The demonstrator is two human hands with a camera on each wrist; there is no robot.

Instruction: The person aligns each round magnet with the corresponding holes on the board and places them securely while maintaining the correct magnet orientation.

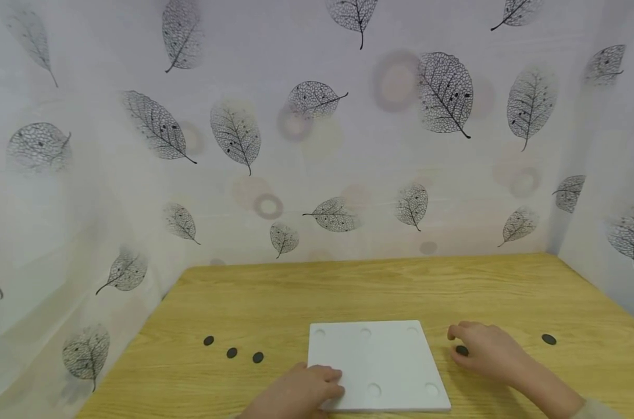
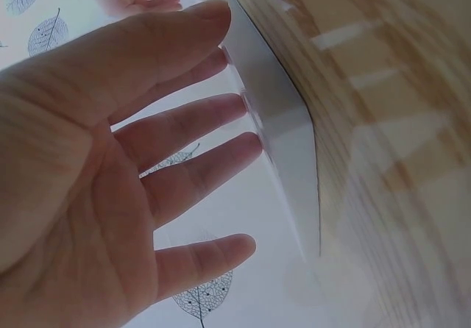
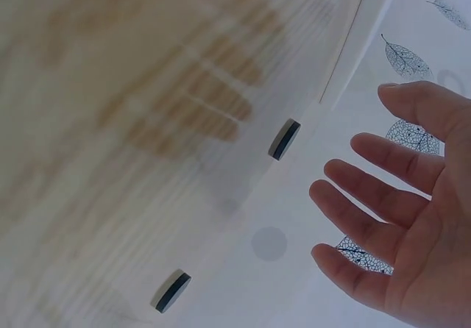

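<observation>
A white square board point(image 1: 380, 361) with several shallow round recesses lies flat on the table. My left hand point(image 1: 301, 389) is at the board's front left part, hiding that corner in the head view. In the left wrist view its fingers point(image 2: 213, 166) are extended, with the fingertips right at the board's surface. To the right of the board my right hand point(image 1: 487, 351) hovers around a small black disc point(image 1: 462, 350), thumb and fingers apart. The right wrist view has this disc point(image 3: 285, 139) on the table, away from the spread fingers point(image 3: 360, 210).
Three more black discs point(image 1: 232, 352) lie in a slanting row left of the board. Another disc point(image 1: 549, 338) rests farther right, beyond the right hand. The wood-grain table point(image 1: 317, 291) backs onto a pale leaf-print curtain point(image 1: 348, 157), which also runs along both sides.
</observation>
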